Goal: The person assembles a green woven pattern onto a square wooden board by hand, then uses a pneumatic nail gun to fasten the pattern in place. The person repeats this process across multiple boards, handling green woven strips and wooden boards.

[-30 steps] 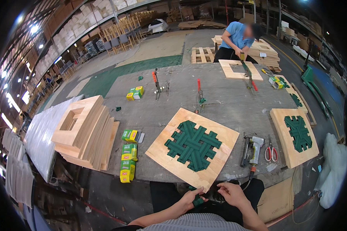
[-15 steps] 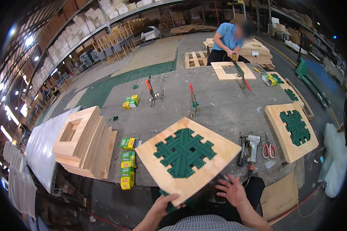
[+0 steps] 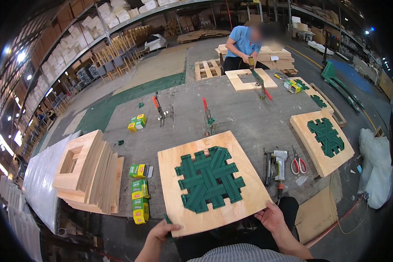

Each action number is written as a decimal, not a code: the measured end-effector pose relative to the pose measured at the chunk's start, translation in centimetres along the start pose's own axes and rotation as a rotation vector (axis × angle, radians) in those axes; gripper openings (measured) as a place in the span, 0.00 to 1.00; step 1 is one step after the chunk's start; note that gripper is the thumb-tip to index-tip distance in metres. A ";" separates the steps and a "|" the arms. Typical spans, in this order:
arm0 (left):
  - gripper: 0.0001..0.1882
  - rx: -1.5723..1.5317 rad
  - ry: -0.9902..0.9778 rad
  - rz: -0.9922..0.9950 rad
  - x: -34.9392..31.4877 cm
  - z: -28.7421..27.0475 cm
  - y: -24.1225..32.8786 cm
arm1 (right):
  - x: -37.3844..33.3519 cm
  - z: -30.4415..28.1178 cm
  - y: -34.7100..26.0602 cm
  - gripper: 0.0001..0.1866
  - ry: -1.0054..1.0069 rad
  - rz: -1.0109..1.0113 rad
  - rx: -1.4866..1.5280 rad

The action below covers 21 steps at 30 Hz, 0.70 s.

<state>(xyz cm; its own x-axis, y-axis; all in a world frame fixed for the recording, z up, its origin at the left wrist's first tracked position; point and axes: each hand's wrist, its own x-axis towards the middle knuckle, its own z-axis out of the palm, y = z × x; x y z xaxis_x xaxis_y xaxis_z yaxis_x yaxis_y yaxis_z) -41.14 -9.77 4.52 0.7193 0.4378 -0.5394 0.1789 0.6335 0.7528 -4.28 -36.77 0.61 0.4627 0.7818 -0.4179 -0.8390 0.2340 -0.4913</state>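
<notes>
A square plywood panel lies tilted across the near side of the table in front of me. Woven dark green webbing is crossed over its middle. My left hand grips its near left corner, the thumb on top. A bit of green strap shows beside that thumb. My right hand holds the near right corner, with its fingers underneath out of sight. Just right of the panel lie a staple gun and red-handled scissors.
Cut-out plywood frames are stacked at left, beside green-yellow boxes. A webbed panel stack stands at right. Two red-handled clamp-like tools stand farther back. Across the grey table, a person in blue works on a frame.
My right hand has gone from open beside the panel to gripping its near right corner. The panel has turned and come squarer to me. The whole view has shifted slightly.
</notes>
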 end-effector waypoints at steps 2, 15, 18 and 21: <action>0.23 -0.089 0.297 0.087 2.1 -0.2 0.2 | 1.0 -0.5 1.6 0.19 -0.014 0.003 0.018; 0.22 -0.375 0.628 0.294 2.4 0.4 -6.9 | 2.2 -1.6 5.6 0.12 0.141 0.149 0.007; 0.25 -0.403 0.608 0.349 2.8 1.3 -5.9 | 2.6 -1.7 6.5 0.12 0.111 0.160 0.074; 0.27 -0.390 0.566 0.383 2.9 1.6 -5.5 | 3.1 -2.0 7.4 0.13 0.071 0.165 0.144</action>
<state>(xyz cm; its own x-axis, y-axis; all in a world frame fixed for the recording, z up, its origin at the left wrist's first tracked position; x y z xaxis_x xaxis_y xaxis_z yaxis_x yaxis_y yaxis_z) -38.98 -13.07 -0.59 0.2130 0.8631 -0.4580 -0.3361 0.5048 0.7951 -8.52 -33.77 -5.84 0.3308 0.7749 -0.5386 -0.9348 0.1908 -0.2996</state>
